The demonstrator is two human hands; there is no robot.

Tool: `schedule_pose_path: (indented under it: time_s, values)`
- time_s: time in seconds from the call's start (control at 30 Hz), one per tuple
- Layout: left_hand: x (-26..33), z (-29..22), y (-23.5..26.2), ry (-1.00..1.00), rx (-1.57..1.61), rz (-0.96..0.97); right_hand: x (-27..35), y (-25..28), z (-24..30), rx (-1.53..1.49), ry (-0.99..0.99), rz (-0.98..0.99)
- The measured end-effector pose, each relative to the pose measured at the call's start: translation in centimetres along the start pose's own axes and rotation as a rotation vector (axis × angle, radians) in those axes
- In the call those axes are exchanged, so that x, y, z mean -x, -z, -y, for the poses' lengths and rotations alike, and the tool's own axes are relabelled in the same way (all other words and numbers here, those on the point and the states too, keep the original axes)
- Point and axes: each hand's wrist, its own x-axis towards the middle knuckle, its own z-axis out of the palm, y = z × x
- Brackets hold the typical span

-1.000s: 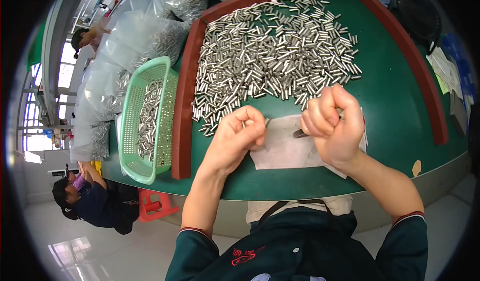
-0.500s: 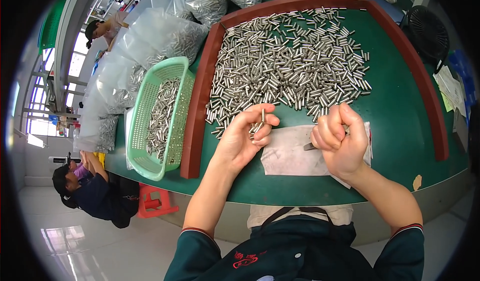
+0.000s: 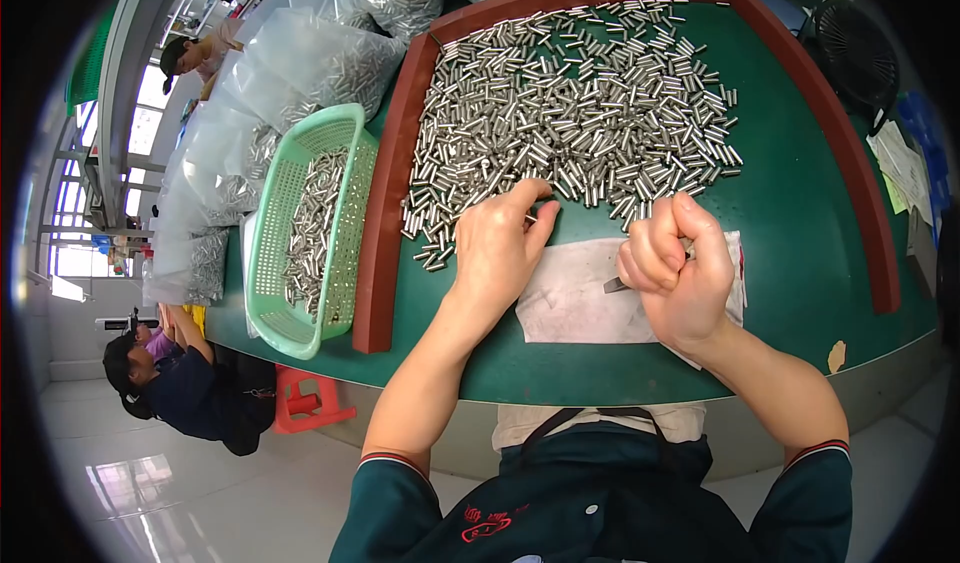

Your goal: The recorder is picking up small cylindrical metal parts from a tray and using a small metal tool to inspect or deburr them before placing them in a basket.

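Observation:
Short silver metal pins [image 3: 580, 103] lie in a wide, loose heap on the green tabletop. At the heap's near edge is my left hand [image 3: 497, 248], back upward, with thumb and forefinger curled; its other fingers and whatever they hold are hidden. My right hand [image 3: 680, 273] is closed in a fist over a pale, stained cloth [image 3: 570, 303]. From the fist's left side pokes the end of a dark, flat metal piece [image 3: 613, 285], the rest of it covered by the fingers.
A red-brown frame [image 3: 385, 233] borders the heap on three sides. Left of it stands a green plastic basket [image 3: 262, 283] of pins. Clear bags [image 3: 345, 63] of pins line the far left. A black fan [image 3: 850, 53] stands at far right. Other people [image 3: 190, 388] are on the left.
My left hand has turned from palm up, with pins showing at its fingers, to back up and moved slightly away from me. My right fist has hardly moved.

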Motion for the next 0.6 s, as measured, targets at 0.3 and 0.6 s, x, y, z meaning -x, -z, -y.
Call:
schedule_pose_path:
  time_s: [0.3, 0.6]
  values:
    - [0.3, -1.5, 1.3, -0.033, 0.364, 0.152, -0.1, 0.1, 0.6, 0.03, 0.047, 0.006]
    - [2.2, -1.6, 3.3, 0.06, 0.354, 0.478, -0.2, 0.4, 0.8, 0.097, 0.037, 0.051]
